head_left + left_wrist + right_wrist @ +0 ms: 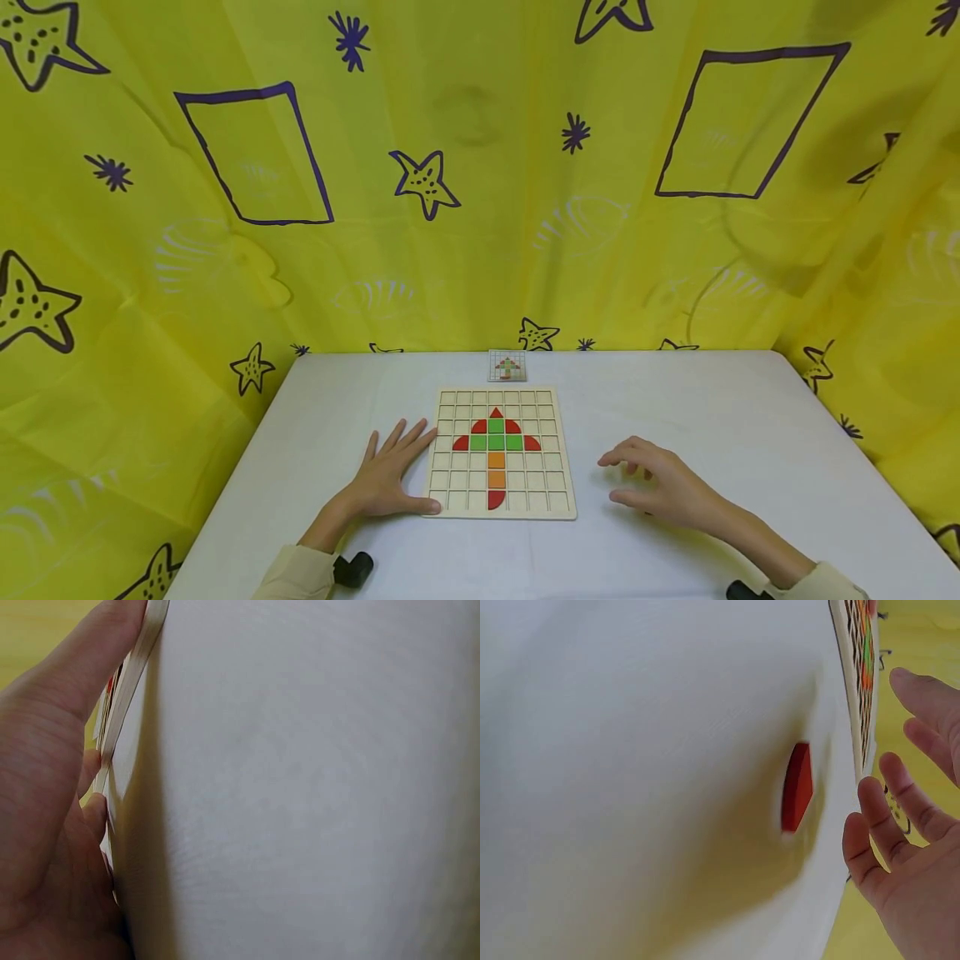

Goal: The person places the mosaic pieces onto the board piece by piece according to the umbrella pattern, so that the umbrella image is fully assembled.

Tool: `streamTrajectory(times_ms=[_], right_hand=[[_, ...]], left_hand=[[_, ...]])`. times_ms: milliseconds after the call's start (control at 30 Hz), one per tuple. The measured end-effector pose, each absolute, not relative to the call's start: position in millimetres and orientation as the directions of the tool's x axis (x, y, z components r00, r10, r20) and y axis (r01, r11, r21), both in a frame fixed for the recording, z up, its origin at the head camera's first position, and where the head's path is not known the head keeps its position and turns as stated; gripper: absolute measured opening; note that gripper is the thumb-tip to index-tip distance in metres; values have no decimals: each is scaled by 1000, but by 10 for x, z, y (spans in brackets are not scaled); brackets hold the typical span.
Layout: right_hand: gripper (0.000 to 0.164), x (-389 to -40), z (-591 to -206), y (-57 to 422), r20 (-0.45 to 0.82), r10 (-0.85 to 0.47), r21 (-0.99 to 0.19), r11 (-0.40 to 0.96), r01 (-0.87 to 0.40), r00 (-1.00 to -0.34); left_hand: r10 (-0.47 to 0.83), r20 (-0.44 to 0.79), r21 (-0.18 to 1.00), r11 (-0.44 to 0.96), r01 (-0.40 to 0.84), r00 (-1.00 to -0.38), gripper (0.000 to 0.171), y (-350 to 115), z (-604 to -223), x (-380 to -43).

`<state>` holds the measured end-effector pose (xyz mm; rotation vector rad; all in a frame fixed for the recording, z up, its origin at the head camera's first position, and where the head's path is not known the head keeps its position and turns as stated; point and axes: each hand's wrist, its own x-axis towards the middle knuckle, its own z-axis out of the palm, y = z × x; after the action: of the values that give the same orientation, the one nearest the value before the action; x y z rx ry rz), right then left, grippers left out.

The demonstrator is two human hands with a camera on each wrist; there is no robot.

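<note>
A wooden grid board lies flat on the white table. Set in its cells are green squares, two orange squares, a red triangle at the top and several red rounded pieces, one red piece in the bottom row. With fingers spread, my left hand rests at the board's left edge, thumb on its near left corner. My right hand hovers right of the board, fingers loosely bent, holding nothing. Under it, the right wrist view shows a loose red piece on the table, hidden in the head view.
A small pattern card with a similar coloured figure lies behind the board, near the table's far edge. Yellow curtains with drawn stars enclose the back and both sides of the white table.
</note>
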<state>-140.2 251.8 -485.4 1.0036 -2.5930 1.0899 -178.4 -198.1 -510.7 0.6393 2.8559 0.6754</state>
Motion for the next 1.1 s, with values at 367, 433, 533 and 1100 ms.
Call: streamTrajectory(times_ms=[367,433,533,1100], right_hand=[[39,-1318,-4941,2911,350,-509,-560,560,-611,-787],[38,-1301,-4942,2976,305,-514,-574,572,-586,-802],[35,-1287,-4951,3054,255,-538,-582,578,-572,-803],[25,-1367,-5058,3115,244,-520,-619,566,-544,-819]], left_hand=[[433,-36,453,810,371,-901,114,-1985,-5104,-1784],[435,-34,455,808,374,-900,114,-1984,-5100,-1784],[437,-35,456,807,374,-899,114,-1985,-5102,-1786],[436,-43,453,810,371,-899,114,-1987,-5116,-1789]])
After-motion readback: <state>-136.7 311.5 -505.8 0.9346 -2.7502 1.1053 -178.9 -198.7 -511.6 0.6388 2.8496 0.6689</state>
